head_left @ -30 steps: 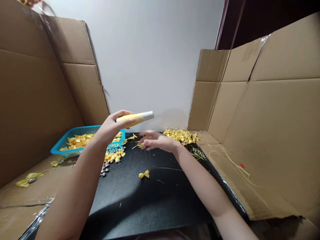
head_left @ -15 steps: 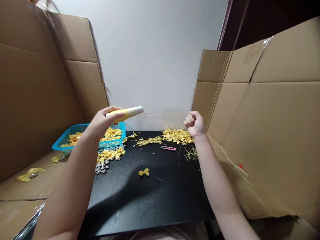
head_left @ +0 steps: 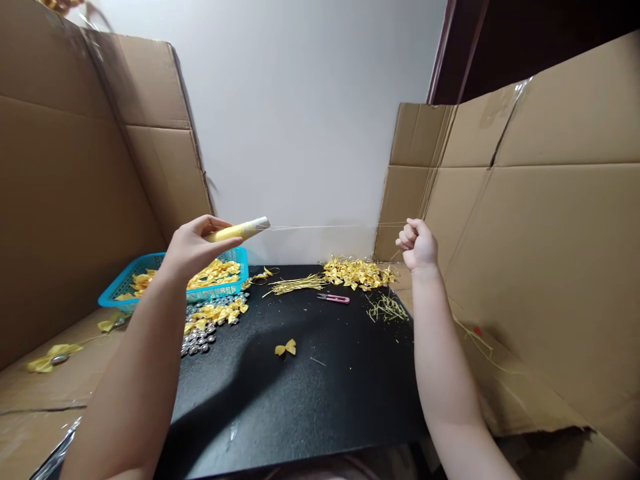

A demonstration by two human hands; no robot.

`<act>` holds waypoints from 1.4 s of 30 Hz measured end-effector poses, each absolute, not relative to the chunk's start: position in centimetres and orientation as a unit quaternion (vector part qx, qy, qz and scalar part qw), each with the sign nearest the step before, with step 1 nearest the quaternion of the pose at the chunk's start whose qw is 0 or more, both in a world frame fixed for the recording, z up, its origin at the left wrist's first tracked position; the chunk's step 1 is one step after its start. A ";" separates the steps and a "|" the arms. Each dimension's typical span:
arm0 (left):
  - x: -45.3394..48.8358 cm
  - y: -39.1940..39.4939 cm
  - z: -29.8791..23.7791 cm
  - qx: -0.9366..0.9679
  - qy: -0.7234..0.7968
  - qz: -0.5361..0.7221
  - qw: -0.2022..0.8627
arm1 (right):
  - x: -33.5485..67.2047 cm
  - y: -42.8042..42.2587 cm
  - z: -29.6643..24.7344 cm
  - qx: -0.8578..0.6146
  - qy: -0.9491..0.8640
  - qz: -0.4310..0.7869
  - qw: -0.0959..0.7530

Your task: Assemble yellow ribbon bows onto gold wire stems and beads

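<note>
My left hand (head_left: 193,245) is closed round a yellow thread spool (head_left: 239,231) held level above the black mat (head_left: 300,380). A thin thread (head_left: 330,227) runs taut from the spool's white tip to my right hand (head_left: 418,244), which is a fist pinching the thread's end near the right cardboard wall. Below, on the mat, lie a single yellow bow (head_left: 286,348), pink snips (head_left: 334,298) and a bundle of gold wire pieces (head_left: 295,285).
A blue basket (head_left: 123,285) of yellow bows stands at the back left, with spilled bows (head_left: 216,312) and silver bells (head_left: 197,340) beside it. A gold pile (head_left: 356,272) lies at the back. Cardboard walls (head_left: 540,253) enclose both sides.
My right hand rose from the mat, closed into a fist and moved right, drawing thread out of the spool. The left hand with the spool shifted slightly left.
</note>
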State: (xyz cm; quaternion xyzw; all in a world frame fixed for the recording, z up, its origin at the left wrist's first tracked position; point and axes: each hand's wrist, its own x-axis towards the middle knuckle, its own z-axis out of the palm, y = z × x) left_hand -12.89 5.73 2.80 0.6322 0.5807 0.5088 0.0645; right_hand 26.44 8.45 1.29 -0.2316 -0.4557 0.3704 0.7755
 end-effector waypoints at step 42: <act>-11.0 6.0 2.3 0.661 0.426 0.517 0.337 | 10.0 5.5 -3.7 -0.282 -0.687 0.518 0.425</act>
